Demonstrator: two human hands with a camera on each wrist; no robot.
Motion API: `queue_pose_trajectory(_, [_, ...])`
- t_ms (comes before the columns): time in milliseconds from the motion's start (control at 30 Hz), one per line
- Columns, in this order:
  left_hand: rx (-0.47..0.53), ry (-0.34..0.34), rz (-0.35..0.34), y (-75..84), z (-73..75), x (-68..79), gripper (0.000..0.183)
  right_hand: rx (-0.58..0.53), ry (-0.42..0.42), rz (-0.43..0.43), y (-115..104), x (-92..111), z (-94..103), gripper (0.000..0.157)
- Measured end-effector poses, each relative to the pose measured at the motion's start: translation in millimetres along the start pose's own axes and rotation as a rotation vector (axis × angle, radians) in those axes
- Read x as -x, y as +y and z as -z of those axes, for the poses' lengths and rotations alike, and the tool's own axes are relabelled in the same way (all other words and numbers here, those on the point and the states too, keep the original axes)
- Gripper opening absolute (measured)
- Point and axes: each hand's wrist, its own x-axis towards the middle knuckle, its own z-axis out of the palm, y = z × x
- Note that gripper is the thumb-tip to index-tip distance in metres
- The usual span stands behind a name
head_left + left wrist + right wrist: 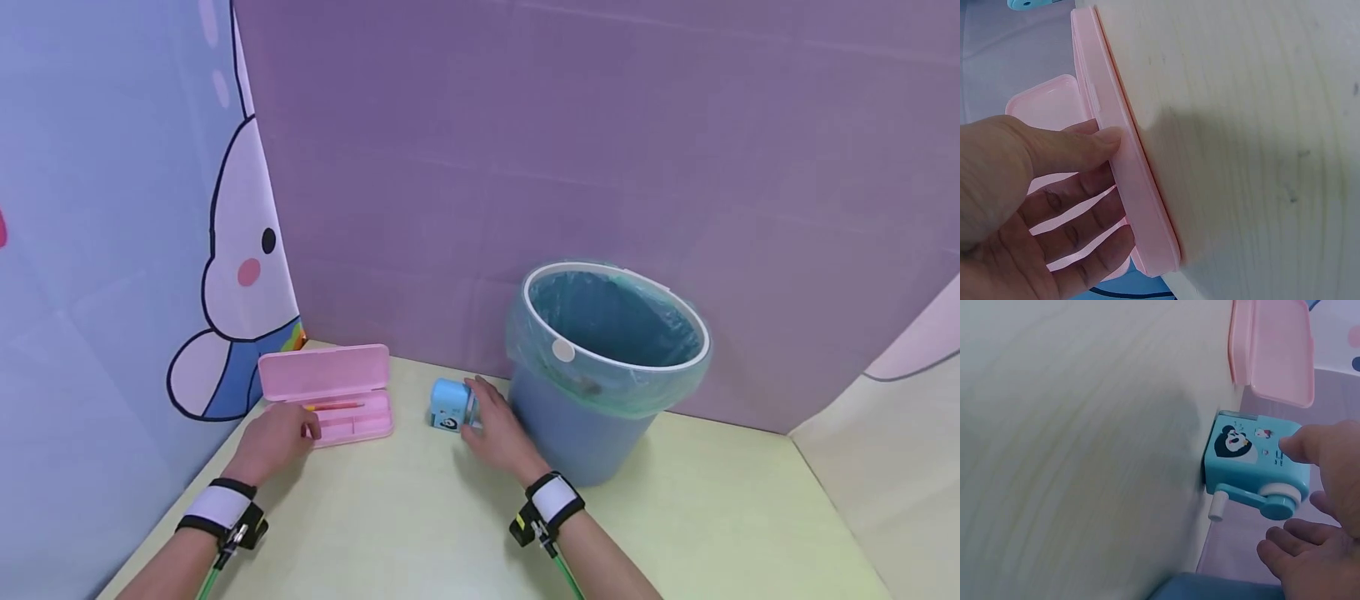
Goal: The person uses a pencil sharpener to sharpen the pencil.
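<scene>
A pink pencil case (324, 375) lies with its lid raised at the back left, a red-and-yellow pencil (339, 406) inside it. My left hand (273, 437) grips its front wall, thumb on the outer face and fingers over the inner side, as the left wrist view shows. To the right stands a light blue crank pencil sharpener (1260, 450) with a panda picture and a white-tipped handle. My right hand (501, 433) is beside it; the thumb overlaps the panda-printed face while the other fingers stay loosely extended behind the crank side.
A blue waste bin (581, 433) lined with a green bag stands just right of my right hand, close to the sharpener. Purple cloth (420, 208) hangs behind the pale wooden table (405, 517), and a cartoon-printed blue cloth (105, 292) hangs at the left.
</scene>
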Motion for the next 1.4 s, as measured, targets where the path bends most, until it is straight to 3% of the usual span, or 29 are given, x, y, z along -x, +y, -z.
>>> queue_pose_trajectory(467, [0.010, -0.053, 0.017, 7.3, -2.7, 6.0, 0.011, -0.091, -0.010, -0.124, 2, -7, -14.3, 0.064])
queue_pose_trajectory(633, [0.007, -0.031, -0.016, 8.3, 0.1, 7.2, 0.012, -0.119, 0.033, -0.117, 4, -6, -13.2, 0.057])
queue_pose_trajectory(867, [0.012, -0.029, -0.045, 13.5, 2.2, 6.5, 0.012, -0.109, 0.032, -0.091, 7, -1, -7.9, 0.056])
queue_pose_trajectory(1400, [0.040, -0.095, 0.011, 17.5, -1.1, 3.6, 0.013, -0.049, 0.038, -0.022, 12, 19, -2.1, 0.056])
